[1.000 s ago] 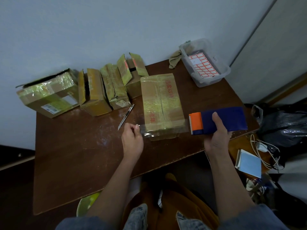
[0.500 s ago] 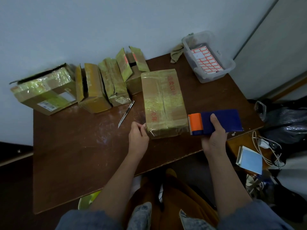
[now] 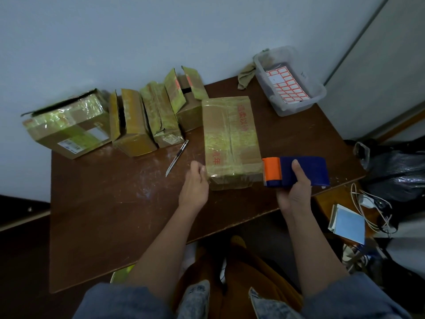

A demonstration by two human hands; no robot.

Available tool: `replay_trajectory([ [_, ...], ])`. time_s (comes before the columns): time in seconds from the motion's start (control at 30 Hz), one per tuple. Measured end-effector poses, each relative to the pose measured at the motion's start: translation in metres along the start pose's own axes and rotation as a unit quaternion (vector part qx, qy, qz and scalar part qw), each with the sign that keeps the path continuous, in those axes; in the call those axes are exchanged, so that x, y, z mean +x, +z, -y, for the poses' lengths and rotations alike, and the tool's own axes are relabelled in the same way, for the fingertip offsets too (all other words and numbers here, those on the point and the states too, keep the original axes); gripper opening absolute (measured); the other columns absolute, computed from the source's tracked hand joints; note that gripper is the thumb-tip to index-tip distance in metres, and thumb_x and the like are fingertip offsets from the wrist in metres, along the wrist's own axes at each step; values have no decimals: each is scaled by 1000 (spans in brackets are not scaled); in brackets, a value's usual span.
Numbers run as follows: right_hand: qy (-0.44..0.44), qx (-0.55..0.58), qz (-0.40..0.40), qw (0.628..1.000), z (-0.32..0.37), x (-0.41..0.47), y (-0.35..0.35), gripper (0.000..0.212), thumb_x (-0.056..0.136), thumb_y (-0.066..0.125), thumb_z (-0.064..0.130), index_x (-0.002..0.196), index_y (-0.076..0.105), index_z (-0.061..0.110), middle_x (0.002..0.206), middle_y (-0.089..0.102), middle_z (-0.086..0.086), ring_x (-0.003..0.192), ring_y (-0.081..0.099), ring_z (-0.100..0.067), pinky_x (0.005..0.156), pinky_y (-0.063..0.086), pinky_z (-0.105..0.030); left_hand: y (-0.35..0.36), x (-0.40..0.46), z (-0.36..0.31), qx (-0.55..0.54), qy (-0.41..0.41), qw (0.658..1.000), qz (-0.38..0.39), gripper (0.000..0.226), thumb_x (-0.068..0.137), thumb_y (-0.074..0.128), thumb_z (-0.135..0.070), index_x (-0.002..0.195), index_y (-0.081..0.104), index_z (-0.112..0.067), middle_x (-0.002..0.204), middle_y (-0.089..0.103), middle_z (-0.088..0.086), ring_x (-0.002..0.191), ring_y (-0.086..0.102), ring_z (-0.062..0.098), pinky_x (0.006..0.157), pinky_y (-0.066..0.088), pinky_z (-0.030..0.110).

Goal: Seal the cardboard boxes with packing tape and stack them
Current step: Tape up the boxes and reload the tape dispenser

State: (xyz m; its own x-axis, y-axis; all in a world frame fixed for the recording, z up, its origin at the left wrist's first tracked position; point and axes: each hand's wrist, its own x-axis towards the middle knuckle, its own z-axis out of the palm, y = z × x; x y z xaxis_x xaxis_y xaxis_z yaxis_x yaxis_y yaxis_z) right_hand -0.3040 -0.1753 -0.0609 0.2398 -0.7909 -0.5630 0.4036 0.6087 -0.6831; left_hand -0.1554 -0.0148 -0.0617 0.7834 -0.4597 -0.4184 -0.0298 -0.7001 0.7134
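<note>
The left hand (image 3: 194,188) reaches in with fingers loosely spread, touching the near left corner of the taped cardboard box (image 3: 231,141) lying mid-surface (image 3: 110,203), while the right hand (image 3: 294,192) grips the blue-and-orange tape dispenser (image 3: 296,171) just beside the box's right edge.

Five boxes (image 3: 231,139), one dispenser (image 3: 296,171), one knife (image 3: 177,158).

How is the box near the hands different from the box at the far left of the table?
The box near the hands lies flat with flaps closed and red characters on top; the far-left box sits tilted, one dark flap raised, bearing white labels. The first sits wholly on the table; the second overhangs its edge. Both are brown cardboard with glossy tape.
</note>
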Motion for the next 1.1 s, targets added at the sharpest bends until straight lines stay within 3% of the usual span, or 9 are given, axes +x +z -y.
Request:
replay_trajectory([
  [0.1,9,5,-1,1000,0,-1,-2,43,89,67,17,126,46,22,106,61,1,96,62,-16,88,53,-42,-10,-1,6,8,-99,995,26,66,95,45,-57,142,21,-17,147,20,12,122,46,36,100,40,46],
  [0.2,6,2,-6,1000,-1,-1,2,44,91,66,16,128,45,22,107,60,0,96,61,-18,88,52,-44,-18,0,2,83,-28,993,-77,52,95,58,-28,135,32,-8,140,27,14,114,52,39,91,46,47],
  [0.3,9,11,-9,1000,0,0,3,37,91,65,15,122,47,24,106,60,0,95,61,-18,88,52,-44,-22,-4,-21,82,147,967,-191,27,93,54,-5,119,55,-5,121,48,10,101,58,27,85,45,27],
  [0.4,7,8,-4,1000,-2,0,3,33,91,65,15,118,48,25,103,60,2,92,62,-17,82,54,-41,-12,-7,-29,105,314,935,-124,29,92,52,1,116,67,-6,115,64,6,106,60,18,96,45,24],
  [0.53,16,20,-4,1000,-2,2,2,38,92,64,14,124,46,24,104,61,2,92,62,-18,78,53,-40,8,-10,-17,209,365,907,22,45,103,37,-32,145,41,-17,153,36,-2,146,20,9,122,12,36],
  [0.8,64,31,-17,997,-3,2,2,42,91,66,18,128,47,21,113,62,-5,97,62,-22,77,52,-40,2,-12,-19,477,363,797,68,67,94,24,-68,147,-15,-51,162,-15,2,149,-14,22,121,-2,44],
  [0.9,69,17,-14,997,-1,3,1,52,91,66,20,138,44,18,124,60,-9,101,62,-24,77,53,-42,7,-12,-38,457,339,819,71,59,95,22,-67,147,-3,-55,160,9,4,147,8,28,116,11,50],
  [1.0,81,12,-6,997,2,4,-1,49,92,66,22,135,44,18,125,59,-11,104,62,-26,80,52,-44,9,-1,-51,427,349,834,34,48,99,24,-58,146,19,-54,133,38,2,123,32,21,103,28,42],
  [1.1,109,3,10,994,3,3,-5,34,93,64,26,123,50,20,123,60,-11,106,61,-28,84,53,-46,13,11,-61,329,340,881,-16,42,100,36,-49,140,45,-41,108,42,0,101,39,17,92,40,40],
])
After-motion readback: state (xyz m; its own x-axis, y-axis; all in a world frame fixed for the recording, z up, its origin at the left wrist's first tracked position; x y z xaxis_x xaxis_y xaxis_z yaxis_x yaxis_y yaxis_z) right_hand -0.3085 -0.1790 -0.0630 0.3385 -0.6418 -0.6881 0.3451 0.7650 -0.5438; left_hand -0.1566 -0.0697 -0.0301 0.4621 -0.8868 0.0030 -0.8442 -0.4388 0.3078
